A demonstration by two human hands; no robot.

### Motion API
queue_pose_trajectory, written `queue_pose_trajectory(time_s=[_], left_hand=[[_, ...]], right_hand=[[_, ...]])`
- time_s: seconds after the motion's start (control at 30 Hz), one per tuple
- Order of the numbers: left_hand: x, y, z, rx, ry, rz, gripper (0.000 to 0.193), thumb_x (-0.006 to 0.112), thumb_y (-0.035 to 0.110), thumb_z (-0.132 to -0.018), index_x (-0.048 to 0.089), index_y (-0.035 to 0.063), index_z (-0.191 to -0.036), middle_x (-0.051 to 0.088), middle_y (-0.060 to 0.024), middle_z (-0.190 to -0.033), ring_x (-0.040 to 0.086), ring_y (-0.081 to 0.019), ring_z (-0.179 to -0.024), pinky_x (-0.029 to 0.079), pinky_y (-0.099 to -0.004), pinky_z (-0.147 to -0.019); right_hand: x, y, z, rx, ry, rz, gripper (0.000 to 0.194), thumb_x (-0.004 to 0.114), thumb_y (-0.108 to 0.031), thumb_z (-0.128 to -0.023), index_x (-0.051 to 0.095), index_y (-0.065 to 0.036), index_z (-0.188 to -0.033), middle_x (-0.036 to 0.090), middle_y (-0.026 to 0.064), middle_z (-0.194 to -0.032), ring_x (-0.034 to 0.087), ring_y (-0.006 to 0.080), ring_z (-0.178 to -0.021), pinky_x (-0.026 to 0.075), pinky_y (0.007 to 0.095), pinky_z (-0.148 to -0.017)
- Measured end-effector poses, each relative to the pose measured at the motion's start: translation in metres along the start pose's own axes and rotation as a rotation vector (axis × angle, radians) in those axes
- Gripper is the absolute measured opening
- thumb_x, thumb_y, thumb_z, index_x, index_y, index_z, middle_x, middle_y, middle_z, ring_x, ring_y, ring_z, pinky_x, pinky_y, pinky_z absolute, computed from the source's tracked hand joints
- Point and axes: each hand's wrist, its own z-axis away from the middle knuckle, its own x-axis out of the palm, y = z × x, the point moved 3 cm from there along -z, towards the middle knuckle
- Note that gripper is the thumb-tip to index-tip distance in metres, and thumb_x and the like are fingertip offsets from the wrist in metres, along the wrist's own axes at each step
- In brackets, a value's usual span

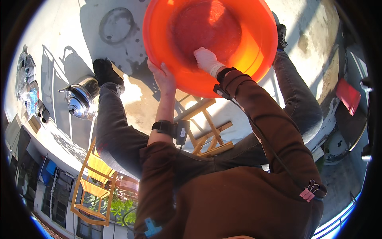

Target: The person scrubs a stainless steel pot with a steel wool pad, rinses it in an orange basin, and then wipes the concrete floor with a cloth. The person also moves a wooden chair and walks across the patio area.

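Observation:
A large orange plastic basin point(259, 38) is tilted before me, its inside facing me and its bottom shiny as if wet. My left hand point(164, 79) grips the basin's left rim, thumb near the edge and fingers partly hidden behind it. Inside the basin, my right hand point(206, 61) rests low against the wall near the bottom. It seems to wear a thin white glove, and its fingers are curled. Their tips are out of sight, so whether they hold something cannot be seen. A black strap with a small device point(181, 131) is around my left wrist.
Below the basin, between my legs, stands a wooden stool point(213, 131). A shiny metal pot point(79, 100) is beside my left shoe point(106, 73). Farther left lies a clear plastic bag point(28, 95); a wooden chair point(95, 185) stands behind. A red object point(348, 95) is at right. The concrete floor bears a wet ring point(116, 25).

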Motion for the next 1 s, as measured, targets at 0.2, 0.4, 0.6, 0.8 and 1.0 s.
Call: queue_pose_trajectory(time_s=[0.2, 0.4, 0.6, 0.8, 1.0], left_hand=[[0.000, 0.002, 0.000, 0.016, -0.017, 0.046, 0.056, 0.042, 0.012, -0.096, 0.018, 0.0013, -0.145, 0.038, -0.0275, -0.139, 0.044, -0.0401, -0.127, 0.036, -0.0428, -0.105], [0.000, 0.000, 0.000, 0.015, -0.008, 0.033, 0.056, 0.043, 0.012, -0.096, 0.018, 0.0011, -0.145, 0.039, -0.0270, -0.139, 0.044, -0.0394, -0.127, 0.036, -0.0424, -0.105], [-0.001, 0.002, 0.000, -0.020, -0.027, 0.029, 0.055, 0.042, 0.011, -0.097, 0.018, 0.0008, -0.145, 0.038, -0.0265, -0.139, 0.043, -0.0390, -0.128, 0.036, -0.0420, -0.106], [-0.001, 0.010, 0.002, -0.050, -0.018, 0.029, 0.055, 0.041, 0.010, -0.097, 0.017, 0.0018, -0.146, 0.038, -0.0254, -0.141, 0.043, -0.0385, -0.128, 0.036, -0.0418, -0.106], [0.001, 0.009, 0.002, -0.063, -0.026, 0.057, 0.053, 0.039, 0.009, -0.097, 0.017, 0.0027, -0.146, 0.039, -0.0252, -0.140, 0.044, -0.0382, -0.127, 0.036, -0.0419, -0.105]], right_hand=[[-0.051, 0.001, -0.046, -0.008, 0.409, -0.007, 0.022, 0.065, -0.001, -0.074, 0.066, -0.007, -0.095, 0.061, 0.0150, -0.105, 0.060, 0.0360, -0.101, 0.056, 0.0432, -0.078], [-0.035, 0.030, -0.017, 0.110, 0.156, 0.146, 0.024, 0.062, -0.002, -0.076, 0.068, -0.002, -0.099, 0.063, 0.0190, -0.105, 0.064, 0.0361, -0.095, 0.057, 0.0411, -0.076], [-0.009, -0.035, -0.022, -0.215, 0.128, 0.014, 0.026, 0.065, 0.002, -0.072, 0.069, -0.003, -0.097, 0.060, 0.0179, -0.109, 0.061, 0.0361, -0.101, 0.057, 0.0430, -0.077], [-0.089, 0.035, -0.068, -0.017, 0.463, 0.070, 0.027, 0.059, 0.000, -0.076, 0.065, -0.011, -0.100, 0.064, 0.0130, -0.104, 0.061, 0.0349, -0.100, 0.053, 0.0441, -0.080], [-0.068, 0.068, -0.023, 0.163, 0.277, 0.148, 0.021, 0.067, -0.005, -0.072, 0.071, -0.008, -0.093, 0.067, 0.0146, -0.100, 0.065, 0.0326, -0.097, 0.056, 0.0426, -0.076]])
